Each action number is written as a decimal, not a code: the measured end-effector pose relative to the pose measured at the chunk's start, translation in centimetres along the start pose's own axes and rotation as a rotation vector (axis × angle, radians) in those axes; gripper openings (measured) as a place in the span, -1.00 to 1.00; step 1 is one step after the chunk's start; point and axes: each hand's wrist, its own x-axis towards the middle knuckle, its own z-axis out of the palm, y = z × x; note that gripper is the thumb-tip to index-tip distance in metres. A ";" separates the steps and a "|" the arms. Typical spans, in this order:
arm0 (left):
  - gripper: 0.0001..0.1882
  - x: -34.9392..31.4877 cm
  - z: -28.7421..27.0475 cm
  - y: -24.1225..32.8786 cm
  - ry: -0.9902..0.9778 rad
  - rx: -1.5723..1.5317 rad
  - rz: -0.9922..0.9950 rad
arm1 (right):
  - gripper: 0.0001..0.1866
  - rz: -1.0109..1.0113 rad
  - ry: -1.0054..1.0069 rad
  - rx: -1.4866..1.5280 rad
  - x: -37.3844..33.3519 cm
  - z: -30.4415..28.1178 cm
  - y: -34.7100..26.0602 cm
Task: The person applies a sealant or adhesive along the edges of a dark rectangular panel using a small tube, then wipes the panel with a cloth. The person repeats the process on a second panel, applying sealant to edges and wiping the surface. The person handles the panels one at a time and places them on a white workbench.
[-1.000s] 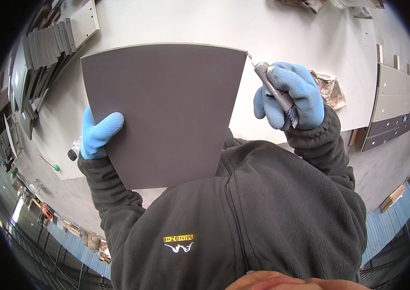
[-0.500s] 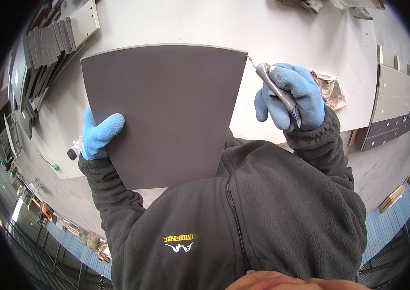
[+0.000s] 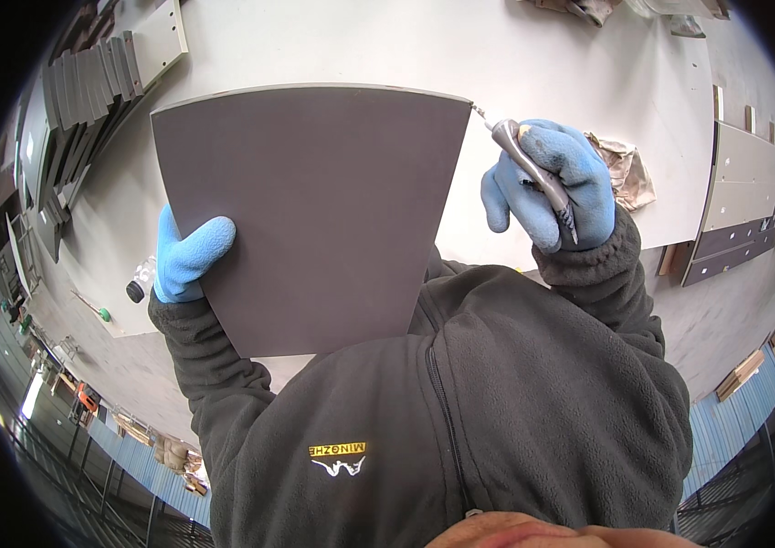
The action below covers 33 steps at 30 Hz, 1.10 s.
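Observation:
A flat dark grey-brown panel [image 3: 314, 219] stands tilted in front of me, its lower edge near my jacket. My left hand [image 3: 188, 256], in a blue glove, grips its left edge with the thumb on the front face; the other fingers are mostly hidden behind. In my right hand [image 3: 565, 183], also gloved in blue, is a grey squeeze tube [image 3: 533, 164] with a narrow pale nozzle. The nozzle tip meets or nearly meets the panel's top right corner; I cannot tell whether they touch.
Beneath lies a white worktable [image 3: 360, 41]. A stack of grey panels [image 3: 86, 87] stands at the far left. A crumpled cloth [image 3: 623, 172] is beside my right hand. A small clear bottle with a black cap [image 3: 138, 285] lies near my left wrist. More panels [image 3: 743, 192] are on the right.
The panel's top right corner and the tube's nozzle have shifted very slightly to the right. My right hand has turned the tube a little; both grips stay the same.

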 end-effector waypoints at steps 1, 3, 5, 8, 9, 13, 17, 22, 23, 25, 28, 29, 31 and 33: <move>-0.39 0.0 0.0 0.0 -0.002 -0.003 0.001 | -0.58 -0.010 -0.002 -0.001 0.0 -0.1 0.1; -0.38 0.0 0.2 -0.1 0.005 -0.006 0.013 | -0.59 -0.047 -0.021 0.001 0.2 -0.3 0.4; -0.38 0.0 0.3 -0.2 0.007 -0.031 0.033 | -0.59 -0.101 -0.056 0.007 0.3 -0.5 0.7; -0.37 0.0 0.3 -0.3 0.013 -0.043 0.030 | -0.60 -0.139 -0.069 0.017 0.3 -0.9 1.2; -0.37 0.0 0.3 -0.3 0.024 -0.015 0.030 | -0.60 -0.168 -0.048 -0.081 0.2 -1.0 1.3; -0.37 0.0 -0.1 -0.3 0.011 0.000 0.016 | -0.56 -0.190 -0.123 -0.065 0.1 -1.0 1.3; -0.38 0.0 -0.1 -0.3 -0.002 -0.039 0.012 | -0.66 -0.235 -0.132 -0.180 1.3 -1.5 1.1; -0.38 0.0 0.1 -0.4 0.023 -0.043 0.043 | -0.63 -0.431 -0.424 -0.052 1.6 -2.9 2.7; -0.38 0.0 0.1 -0.4 0.007 -0.080 0.044 | -0.64 -0.470 -0.350 -0.137 1.4 -3.1 3.1; -0.38 0.1 0.0 -0.3 0.013 -0.056 0.054 | -0.65 -0.536 -0.215 -0.344 0.6 -3.1 3.7; -0.38 0.2 -0.1 -0.1 -0.001 -0.049 0.055 | -0.74 -0.518 -0.121 -0.411 0.2 -2.4 3.2; -0.39 0.3 0.0 0.0 -0.022 -0.075 0.048 | -0.77 -0.459 -0.152 -0.325 0.4 -2.1 2.6; -0.43 0.5 0.1 0.1 -0.011 -0.067 0.072 | -0.79 -0.305 -0.251 -0.092 1.1 -1.1 1.0; -0.47 1.0 0.3 0.0 -0.003 -0.105 0.033 | -0.76 -0.113 -0.160 -0.049 1.3 0.0 -0.4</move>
